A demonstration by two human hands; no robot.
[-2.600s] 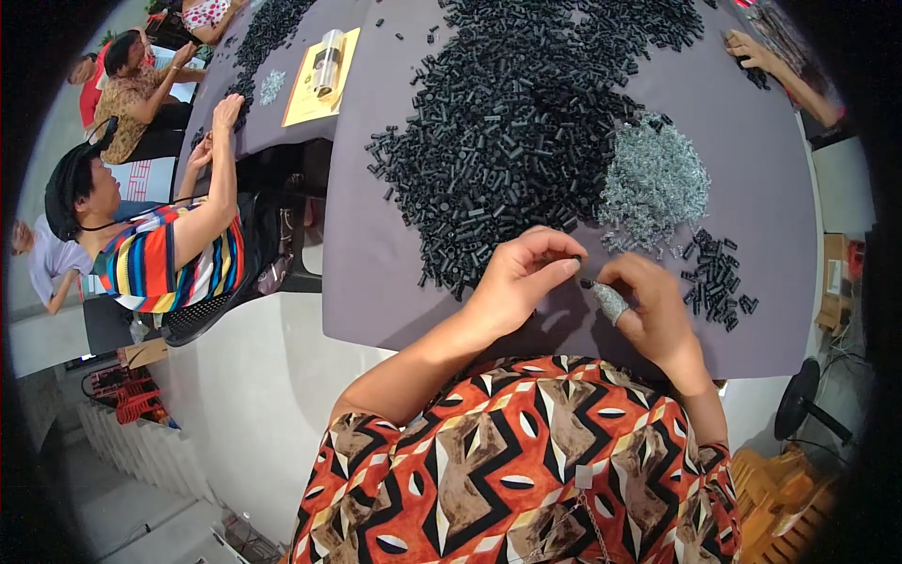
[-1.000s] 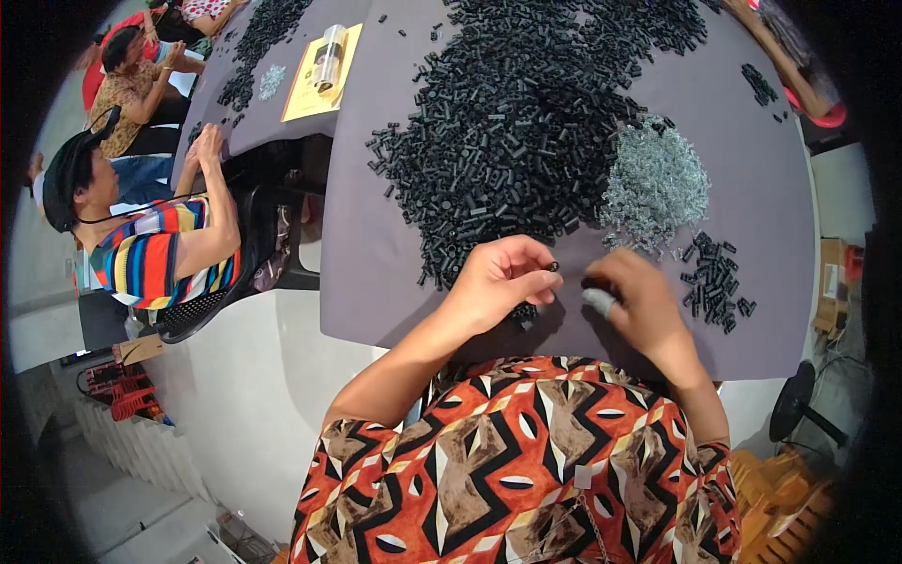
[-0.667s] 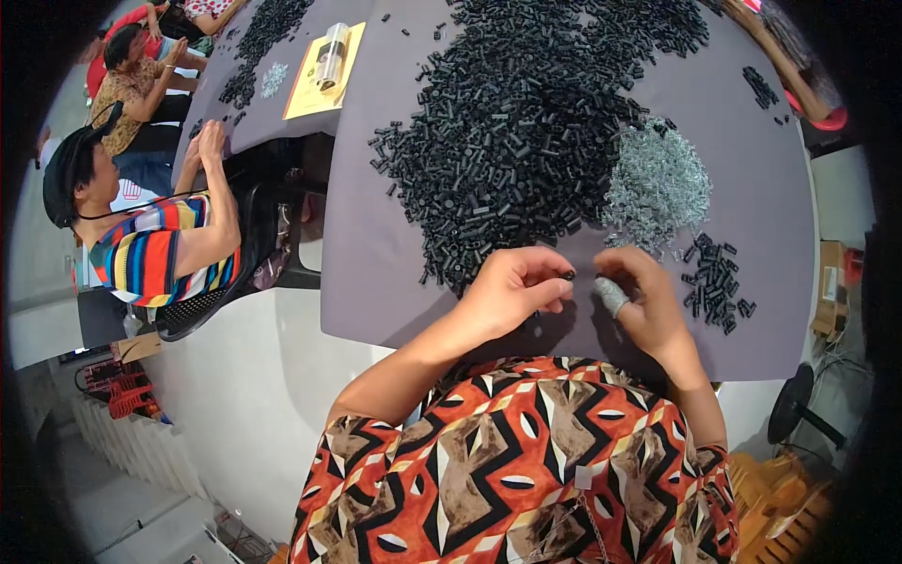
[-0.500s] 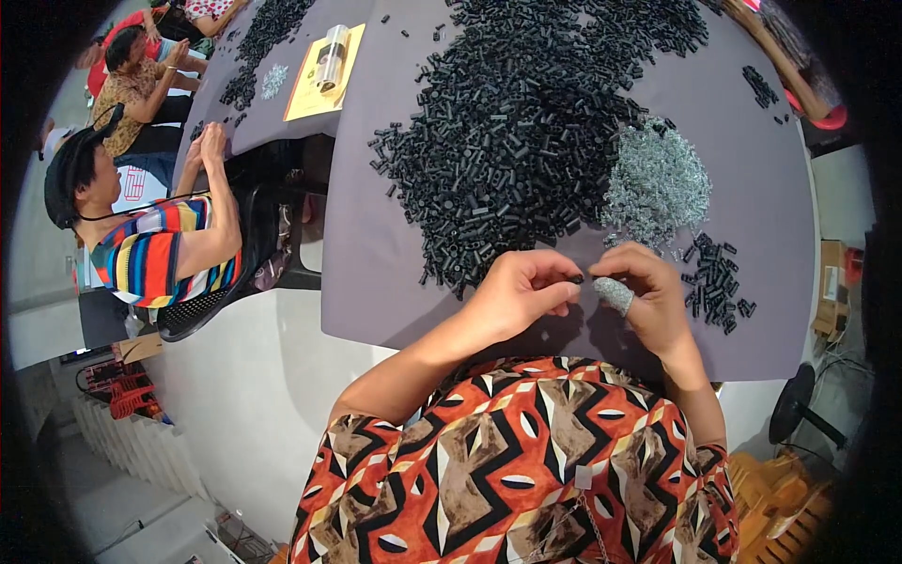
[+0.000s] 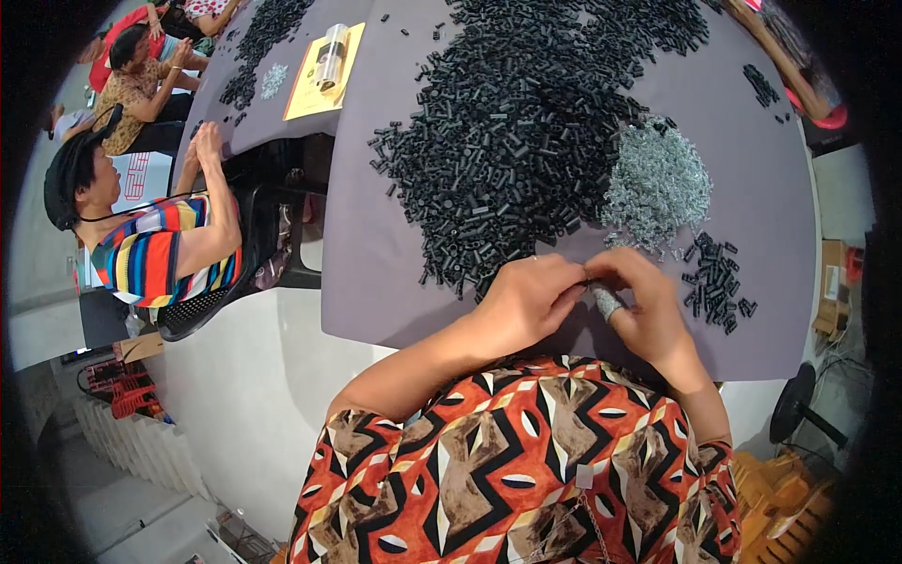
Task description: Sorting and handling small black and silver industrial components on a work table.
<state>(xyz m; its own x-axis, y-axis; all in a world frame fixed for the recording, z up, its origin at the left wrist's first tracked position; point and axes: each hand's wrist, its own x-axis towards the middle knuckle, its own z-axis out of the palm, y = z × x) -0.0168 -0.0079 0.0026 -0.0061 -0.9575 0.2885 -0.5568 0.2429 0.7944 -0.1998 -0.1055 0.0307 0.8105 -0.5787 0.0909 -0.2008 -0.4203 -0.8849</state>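
Nearest, the left hand (image 5: 526, 303) and the right hand (image 5: 644, 305) meet fingertip to fingertip over the near edge of the grey surface (image 5: 376, 273). Both are curled nearly closed, pinching one small dark piece (image 5: 589, 279) between them; it is too small to make out its shape. The right hand has a grey wrap (image 5: 607, 301) around one finger.

Just right of the right hand lies a small cluster of black tubes (image 5: 716, 277), short cylinders lying loose, a few dozen at most. Just beyond the hands sits one mound of tiny silvery metal parts (image 5: 656, 183), too many to count. Left of that and farther off spreads one broad heap of black tubes (image 5: 512, 141), hundreds of them, reaching the far edge.

Well to the left of the left hand, a second person in a striped shirt (image 5: 150, 258) sits at a neighbouring surface, where a yellow card (image 5: 324, 61) carries one shiny cylinder.
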